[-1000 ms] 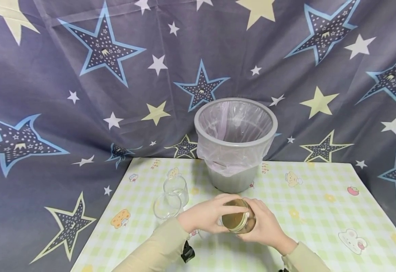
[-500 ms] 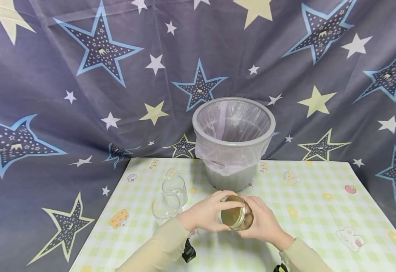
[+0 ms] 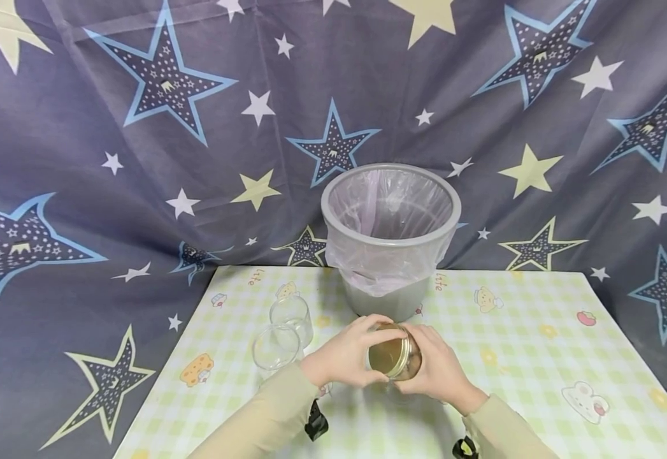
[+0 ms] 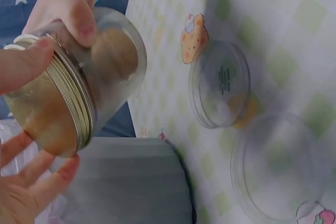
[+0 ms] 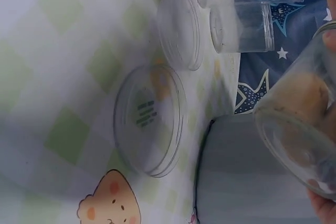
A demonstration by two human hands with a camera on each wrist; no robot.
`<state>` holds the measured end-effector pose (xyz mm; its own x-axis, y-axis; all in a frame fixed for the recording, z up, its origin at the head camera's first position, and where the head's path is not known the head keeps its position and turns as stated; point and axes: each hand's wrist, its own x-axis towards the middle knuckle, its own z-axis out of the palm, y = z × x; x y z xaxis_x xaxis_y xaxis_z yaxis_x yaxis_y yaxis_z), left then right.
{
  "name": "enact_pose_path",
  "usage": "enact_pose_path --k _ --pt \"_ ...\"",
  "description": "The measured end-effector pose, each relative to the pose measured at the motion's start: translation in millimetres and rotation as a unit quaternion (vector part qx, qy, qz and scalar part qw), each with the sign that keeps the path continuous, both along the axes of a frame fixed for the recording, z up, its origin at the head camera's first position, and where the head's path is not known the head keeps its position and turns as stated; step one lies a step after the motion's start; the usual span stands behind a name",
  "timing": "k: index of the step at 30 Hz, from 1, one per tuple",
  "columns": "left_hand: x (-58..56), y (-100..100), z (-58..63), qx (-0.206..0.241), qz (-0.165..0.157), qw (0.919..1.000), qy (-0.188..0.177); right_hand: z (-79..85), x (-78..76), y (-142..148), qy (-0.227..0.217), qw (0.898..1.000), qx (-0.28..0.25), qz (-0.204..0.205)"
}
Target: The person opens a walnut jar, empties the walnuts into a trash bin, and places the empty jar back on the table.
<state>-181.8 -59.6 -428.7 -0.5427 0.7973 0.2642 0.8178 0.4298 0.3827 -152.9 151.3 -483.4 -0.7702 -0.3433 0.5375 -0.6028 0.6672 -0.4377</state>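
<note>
So we've got a gold-lidded jar [image 4: 116, 88] tilted above the counter [image 3: 516, 395], right between our two sets of fingers. Our left hand [image 3: 346, 357] is partly spread, fingers wrapped round the gold lid [image 4: 47, 111], and our right hand [image 3: 441, 370] grips the jar's body. Two clear shallow discs [image 4: 221, 85] lie below the fingers, two clear jars [image 3: 277, 350] stand to their left, and the grey bin [image 3: 393, 303] sits just beyond.

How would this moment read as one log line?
left hand: grips gold lid | right hand: grips jar | jar: lidded, tilted above table | bin: beyond jar | clear containers: on left
</note>
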Motion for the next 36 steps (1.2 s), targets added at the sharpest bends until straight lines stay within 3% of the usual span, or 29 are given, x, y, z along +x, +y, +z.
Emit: enact_pose_path --k 6,14,21,26,29,32,36 --pt "2.3 5.2 1.7 0.011 0.065 0.9957 -0.066 0.1 -0.6 -1.9 -0.001 1.0 0.002 -0.02" --pt "1.7 7.6 9.4 0.033 0.134 0.98 -0.143 9.3 -3.0 -8.5 -0.002 1.0 -0.009 -0.018" --pt "4.8 13.1 14.6 0.034 0.188 0.9679 -0.164 10.1 -5.0 -12.1 -0.01 0.999 -0.021 -0.026" --pt "4.0 16.9 12.5 0.039 0.234 0.9491 -0.207 9.2 -4.9 -13.8 -0.006 0.999 -0.014 -0.036" --pt "3.6 19.2 11.0 0.045 0.258 0.9412 -0.214 8.9 -4.4 -13.8 0.002 0.999 -0.01 -0.044" --pt "3.6 20.0 10.4 0.04 0.271 0.9392 -0.207 9.2 -4.2 -13.3 0.01 0.999 -0.003 -0.045" --pt "3.6 18.0 11.8 0.018 0.265 0.9421 -0.205 10.3 -3.4 -12.9 0.001 0.999 0.0 -0.042"
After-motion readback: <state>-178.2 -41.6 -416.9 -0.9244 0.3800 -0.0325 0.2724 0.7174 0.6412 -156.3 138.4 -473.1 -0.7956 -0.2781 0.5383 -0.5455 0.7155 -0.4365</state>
